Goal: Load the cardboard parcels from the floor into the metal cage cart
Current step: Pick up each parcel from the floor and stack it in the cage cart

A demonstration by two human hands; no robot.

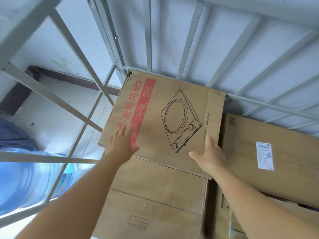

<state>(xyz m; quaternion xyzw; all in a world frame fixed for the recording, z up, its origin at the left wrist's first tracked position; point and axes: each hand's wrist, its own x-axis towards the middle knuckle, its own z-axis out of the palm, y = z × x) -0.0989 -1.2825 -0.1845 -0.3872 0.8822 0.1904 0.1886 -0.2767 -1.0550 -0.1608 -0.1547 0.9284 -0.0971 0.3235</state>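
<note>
Pressing flat printed cardboard parcel [165, 116]: left hand [123, 143], right hand [209, 156], barred metal cage [193, 40].

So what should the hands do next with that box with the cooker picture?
Probably slide the brown cardboard box with the cooker drawing a little right. Both the left hand and right hand lie flat on it, and its left edge sticks out past the plain cardboard box underneath.
</note>
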